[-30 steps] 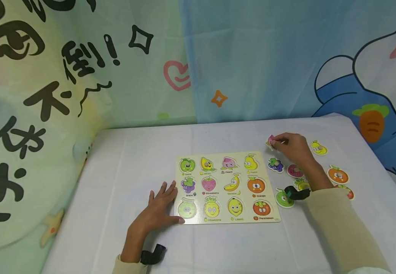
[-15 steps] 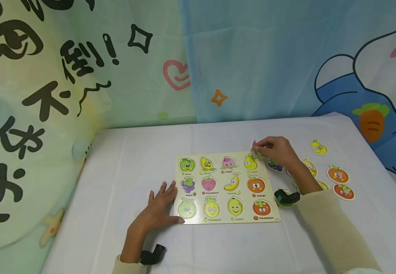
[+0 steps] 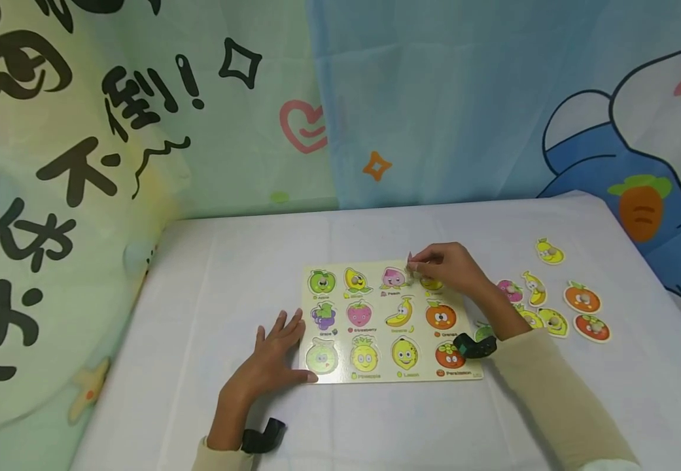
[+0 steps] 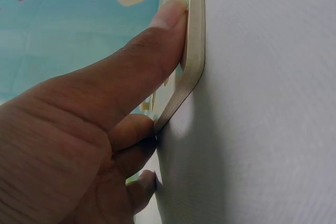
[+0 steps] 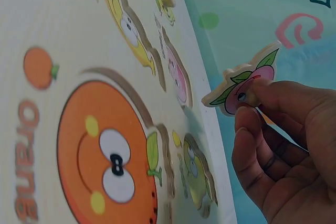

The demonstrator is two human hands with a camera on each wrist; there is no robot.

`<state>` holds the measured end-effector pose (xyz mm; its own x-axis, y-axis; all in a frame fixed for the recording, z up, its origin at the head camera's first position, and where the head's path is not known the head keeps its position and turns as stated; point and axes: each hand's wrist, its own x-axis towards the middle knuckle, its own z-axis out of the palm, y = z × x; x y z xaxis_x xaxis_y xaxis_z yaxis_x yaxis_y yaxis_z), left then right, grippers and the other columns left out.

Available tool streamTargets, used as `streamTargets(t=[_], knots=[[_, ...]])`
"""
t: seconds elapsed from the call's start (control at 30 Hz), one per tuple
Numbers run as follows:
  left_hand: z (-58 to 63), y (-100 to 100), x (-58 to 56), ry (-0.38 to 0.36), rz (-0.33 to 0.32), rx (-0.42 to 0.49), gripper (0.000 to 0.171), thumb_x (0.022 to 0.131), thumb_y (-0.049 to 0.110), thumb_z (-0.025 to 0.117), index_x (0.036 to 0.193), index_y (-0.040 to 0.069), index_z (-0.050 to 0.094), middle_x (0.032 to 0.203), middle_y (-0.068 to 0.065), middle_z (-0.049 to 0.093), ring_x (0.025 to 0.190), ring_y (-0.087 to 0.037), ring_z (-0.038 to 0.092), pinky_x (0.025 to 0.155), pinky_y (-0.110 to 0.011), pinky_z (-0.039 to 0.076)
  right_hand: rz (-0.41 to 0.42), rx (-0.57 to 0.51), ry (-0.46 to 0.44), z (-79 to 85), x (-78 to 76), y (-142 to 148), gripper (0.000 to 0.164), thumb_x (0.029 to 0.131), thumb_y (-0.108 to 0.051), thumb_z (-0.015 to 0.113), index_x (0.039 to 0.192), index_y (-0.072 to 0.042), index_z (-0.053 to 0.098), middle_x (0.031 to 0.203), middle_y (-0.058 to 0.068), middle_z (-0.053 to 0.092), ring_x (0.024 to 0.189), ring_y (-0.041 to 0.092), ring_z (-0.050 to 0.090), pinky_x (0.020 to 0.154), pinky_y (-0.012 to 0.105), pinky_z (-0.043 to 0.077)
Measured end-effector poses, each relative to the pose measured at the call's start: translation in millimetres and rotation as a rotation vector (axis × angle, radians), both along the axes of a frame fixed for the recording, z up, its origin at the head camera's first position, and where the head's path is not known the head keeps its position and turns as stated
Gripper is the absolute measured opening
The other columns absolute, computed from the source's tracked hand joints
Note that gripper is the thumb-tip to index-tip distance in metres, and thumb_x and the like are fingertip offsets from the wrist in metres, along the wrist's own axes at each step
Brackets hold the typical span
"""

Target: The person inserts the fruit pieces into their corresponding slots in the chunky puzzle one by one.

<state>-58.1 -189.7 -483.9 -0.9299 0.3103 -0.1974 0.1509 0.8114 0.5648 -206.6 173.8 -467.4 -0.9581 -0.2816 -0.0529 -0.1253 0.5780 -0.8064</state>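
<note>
My right hand (image 3: 449, 267) pinches a peach puzzle piece (image 5: 244, 85) by its small knob. The piece, pink with green leaves, is tilted on edge in the air above the top of the fruit puzzle board (image 3: 388, 373), close to the printed peach recess (image 3: 394, 279). My left hand (image 3: 275, 356) lies at the board's left side, fingers spread and straight. Its thumb (image 4: 170, 17) presses on the lower left corner, and the other fingertips touch the board's edge in the left wrist view. Part of the pear recess is covered by my right hand.
Loose fruit pieces lie right of the board, among them a pear (image 3: 549, 251), an orange (image 3: 582, 297), a persimmon (image 3: 592, 328) and a banana (image 3: 534, 289). My right forearm hides some of them. A printed cloth backdrop (image 3: 434, 118) stands behind the white table (image 3: 228, 281).
My right hand has carried the peach piece left, from beside the loose pieces to over the board's top edge near the peach recess. My left hand has stayed in place.
</note>
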Motion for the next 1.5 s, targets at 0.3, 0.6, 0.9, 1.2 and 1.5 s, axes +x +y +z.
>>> streamTargets(t=[0.3,0.6,0.9,1.2,1.5], knots=[[3.0,0,1.2,0.002,0.010,0.008,0.103,0.065,0.033,0.090,0.150,0.007,0.037,0.159,0.001,0.022,0.148,-0.027,0.005,0.113,-0.061,-0.001,0.029,-0.003,-0.025,-1.5,0.6,-6,0.021,0.091,-0.027,0.070,0.100,-0.008,0.075,0.103,0.007,0.070,0.085,0.020,0.062,0.072,0.031,0.051],[2.0,1,0.7,0.002,-0.003,0.015,0.103,0.066,0.035,0.089,0.150,0.007,0.037,0.159,0.001,0.021,0.148,-0.027,0.005,0.113,-0.060,-0.001,0.073,0.036,0.001,-5.1,3.1,-7,0.016,0.092,-0.023,0.070,0.097,-0.008,0.074,0.091,0.005,0.067,0.075,0.020,0.057,0.063,0.031,0.049],[3.2,2,0.6,0.011,-0.002,0.023,0.103,0.065,0.033,0.090,0.149,0.007,0.038,0.159,0.000,0.022,0.148,-0.028,0.006,0.113,-0.062,-0.001,0.102,0.082,0.028,-8.9,2.9,-22,0.012,0.091,-0.022,0.070,0.095,-0.011,0.074,0.084,0.002,0.064,0.072,0.020,0.053,0.064,0.034,0.046],[2.2,3,0.7,0.011,-0.003,0.019,0.102,0.065,0.033,0.090,0.149,0.008,0.038,0.159,0.000,0.022,0.148,-0.027,0.006,0.112,-0.062,-0.001,0.093,0.132,0.025,-18.1,1.3,-29,0.011,0.091,-0.022,0.069,0.095,-0.013,0.074,0.088,0.002,0.065,0.074,0.018,0.056,0.066,0.034,0.048],[0.7,1,0.6,0.023,-0.010,0.003,0.103,0.065,0.035,0.090,0.149,0.007,0.038,0.159,-0.001,0.022,0.148,-0.028,0.006,0.112,-0.062,0.001,0.139,0.145,0.072,-16.0,1.3,-36,0.013,0.091,-0.016,0.071,0.096,-0.005,0.073,0.089,0.005,0.066,0.077,0.018,0.057,0.069,0.034,0.049]])
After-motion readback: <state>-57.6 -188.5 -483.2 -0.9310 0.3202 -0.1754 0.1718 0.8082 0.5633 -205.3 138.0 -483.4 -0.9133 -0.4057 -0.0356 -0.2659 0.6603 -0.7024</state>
